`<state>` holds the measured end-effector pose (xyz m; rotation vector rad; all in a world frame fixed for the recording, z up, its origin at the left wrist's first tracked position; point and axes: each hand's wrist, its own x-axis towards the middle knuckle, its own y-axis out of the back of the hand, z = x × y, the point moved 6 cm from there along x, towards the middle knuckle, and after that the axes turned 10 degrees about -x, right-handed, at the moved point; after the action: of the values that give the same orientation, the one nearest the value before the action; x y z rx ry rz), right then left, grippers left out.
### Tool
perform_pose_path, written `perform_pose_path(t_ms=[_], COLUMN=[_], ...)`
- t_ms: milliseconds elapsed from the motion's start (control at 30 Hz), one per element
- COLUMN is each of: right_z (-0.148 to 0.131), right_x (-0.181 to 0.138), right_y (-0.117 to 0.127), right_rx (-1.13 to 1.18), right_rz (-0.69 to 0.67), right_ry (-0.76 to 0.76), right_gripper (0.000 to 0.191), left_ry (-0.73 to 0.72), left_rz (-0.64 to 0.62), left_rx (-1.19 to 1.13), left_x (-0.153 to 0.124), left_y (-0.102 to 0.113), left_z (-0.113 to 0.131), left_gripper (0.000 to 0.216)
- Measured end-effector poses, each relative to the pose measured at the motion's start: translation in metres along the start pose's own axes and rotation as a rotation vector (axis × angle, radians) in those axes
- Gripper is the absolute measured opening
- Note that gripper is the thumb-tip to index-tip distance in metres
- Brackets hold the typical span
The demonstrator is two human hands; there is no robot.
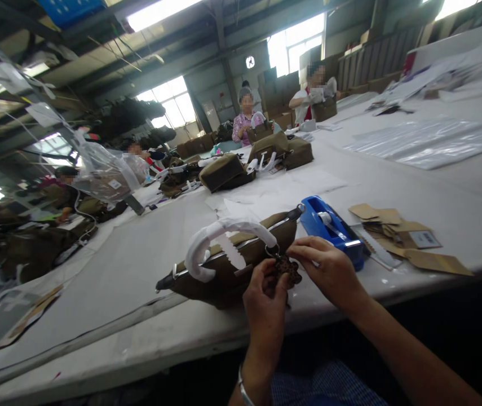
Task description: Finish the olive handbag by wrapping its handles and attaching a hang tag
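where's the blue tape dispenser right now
In the head view, the tape dispenser sits on the white table, right of centre, just behind the right hand, between the olive bag and the brown card pieces.

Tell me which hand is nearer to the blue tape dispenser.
Right. The right hand sits just in front of the blue tape dispenser, almost touching its base; the left hand is further left and lower, beside the olive bag.

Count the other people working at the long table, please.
4: one at the far end, one beside them with a bag, two at left. More may be hidden.
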<state>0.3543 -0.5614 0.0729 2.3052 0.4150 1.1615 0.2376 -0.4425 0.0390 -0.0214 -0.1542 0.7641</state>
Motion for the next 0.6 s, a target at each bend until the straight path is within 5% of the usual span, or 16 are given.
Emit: perform_pose_path(t_ms=[433, 600], right_z=[0.012, 0.007], right_x=[0.01, 0.013], right_y=[-0.013, -0.016], right_rx=[0.228, 0.257], right_rz=[-0.095, -0.088], right_ry=[-0.086, -0.012], right_gripper=[0.017, 0.019], left_ry=[-0.012, -0.048], left_rz=[-0.009, -0.043], left_rx=[0.027, 0.073], left_x=[0.004, 0.005], left_y=[0.005, 0.004], left_z=[0.006, 0.01], left_gripper=[0.036, 0.032])
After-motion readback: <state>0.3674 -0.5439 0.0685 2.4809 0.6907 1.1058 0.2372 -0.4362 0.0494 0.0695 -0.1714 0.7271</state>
